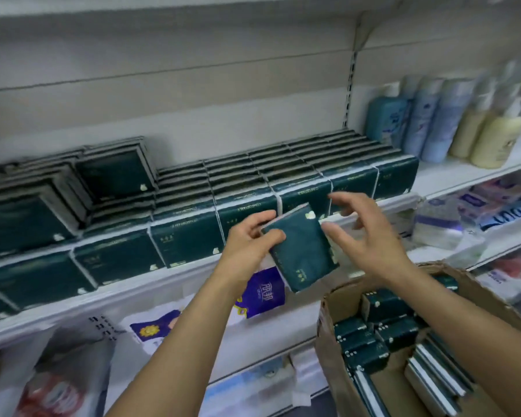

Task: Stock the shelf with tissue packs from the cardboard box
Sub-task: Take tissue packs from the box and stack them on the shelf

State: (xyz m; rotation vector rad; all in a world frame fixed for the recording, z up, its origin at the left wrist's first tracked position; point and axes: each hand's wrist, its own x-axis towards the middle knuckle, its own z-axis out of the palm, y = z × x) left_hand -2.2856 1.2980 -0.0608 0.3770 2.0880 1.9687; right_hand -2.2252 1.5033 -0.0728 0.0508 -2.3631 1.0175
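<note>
Nearest, at lower right, an open cardboard box (331,356) holds dark green tissue packs (370,353). Some lie flat with their labels up, and others stand on edge along the right side.

Both bare forearms reach up and forward from the bottom of the view. The left grip (247,245) is closed on one green pack (301,251). The thumb lies across the pack's upper left corner and the fingers curl behind it. This pack is tilted, its top leaning left. It hangs in the air in front of the shelf edge, above the box and clear of it. The right grip (364,236) is open, with fingers spread and slightly bent. It is just beside the pack's right edge, and whether the thumb touches the pack cannot be told.

Below the hands, under the shelf, are a purple pack (262,290) and bagged goods (57,386), blurred.

Behind the hands, the white shelf (133,296) carries a front row of green packs (187,239) standing side by side, with more rows behind them. At the left end a second layer (118,173) rests on top, its packs leaning back.

Further right on the same shelf, past the upright, stand blue and cream bottles (427,124). The grey back panel rises behind everything.
</note>
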